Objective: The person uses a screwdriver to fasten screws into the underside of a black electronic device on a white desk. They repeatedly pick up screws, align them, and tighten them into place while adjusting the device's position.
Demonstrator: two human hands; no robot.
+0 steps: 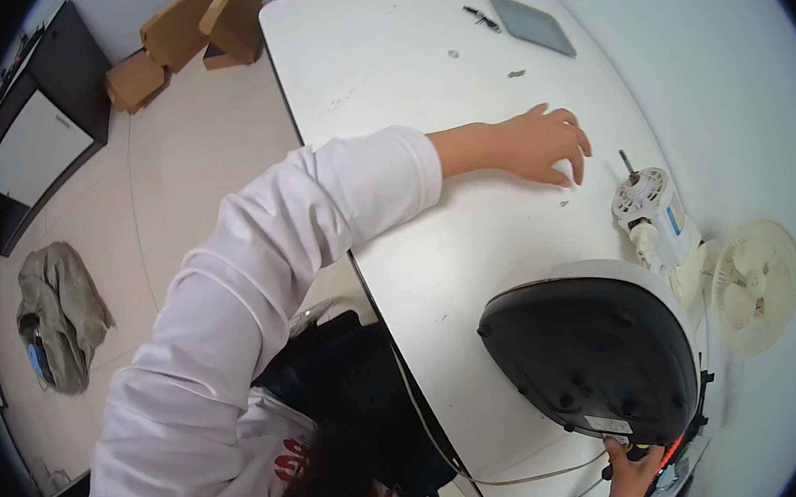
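A fan lies on its side on the white table (pixel 405 77), with the black underside of its base (pixel 590 344) facing me. The underside has small feet and a pale label near the lower edge. Beyond the base are the white motor housing (pixel 673 232) with a bare metal shaft and a cream, round bladed part (pixel 754 288). My right hand (pixel 627 477) grips the base's lower edge beside the label; its palm side is partly hidden. My left hand (pixel 547 148) hovers low over or rests on the tabletop, fingers apart and curved, near a tiny metal piece (pixel 564 203).
A grey tray (pixel 533 25), a dark pen-like item (pixel 481 18) and small metal parts lie at the far end. A cable (pixel 529 481) runs from the base over the table's near edge. Cardboard boxes (pixel 175 28), a cabinet (pixel 39 142) and a cloth bundle (pixel 63 312) stand left.
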